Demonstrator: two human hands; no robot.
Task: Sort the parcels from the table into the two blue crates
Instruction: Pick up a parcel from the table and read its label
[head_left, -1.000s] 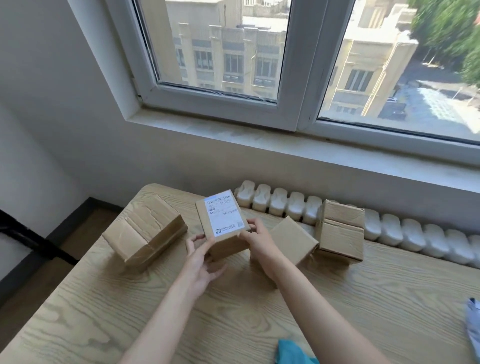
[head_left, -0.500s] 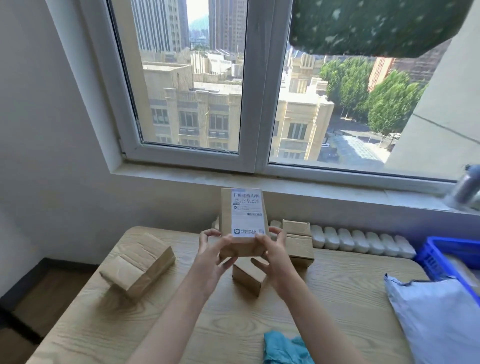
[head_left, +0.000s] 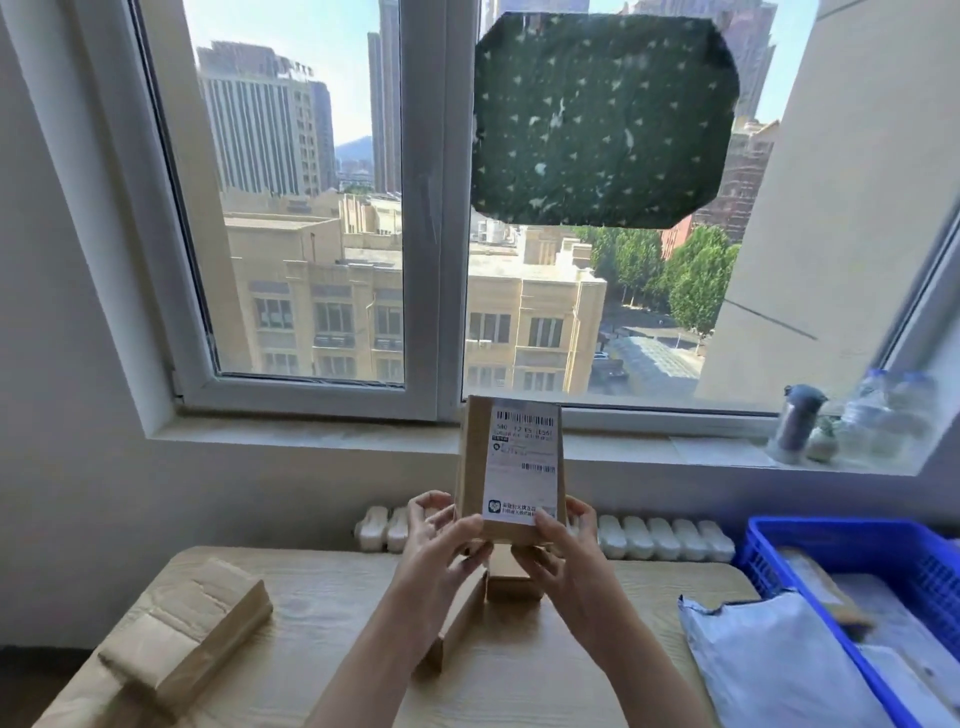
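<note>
Head view, labelled parcel as reference. The labelled parcel (head_left: 511, 467), a brown carton whose white shipping label (head_left: 523, 462) faces the camera, stands upright in the air, lifted clear of the bench (head_left: 322, 597). The left hand (head_left: 441, 540) grips its lower left corner and the right hand (head_left: 558, 551) its lower right corner. The fingers (head_left: 426, 506) of each hand curl round the carton's sides, with the thumbs pressed on the front face, so both hands are closed firmly on it.

Directly below the labelled parcel, two small cartons (head_left: 462, 618) lie on the bench, partly hidden by the wrists. Below and well to its left lies a larger taped carton (head_left: 187, 639). Below and to its right, a grey mailer bag (head_left: 769, 660) rests at the bench edge against a blue crate (head_left: 831, 535). The crate holds pale packages too blurred to tell apart.

Behind the labelled parcel runs a white radiator (head_left: 665, 538) under the window sill (head_left: 311, 431). Far to its right, bottles (head_left: 795, 423) stand on the sill. Above it, a dark green patterned sheet (head_left: 602, 119) covers part of the pane.
</note>
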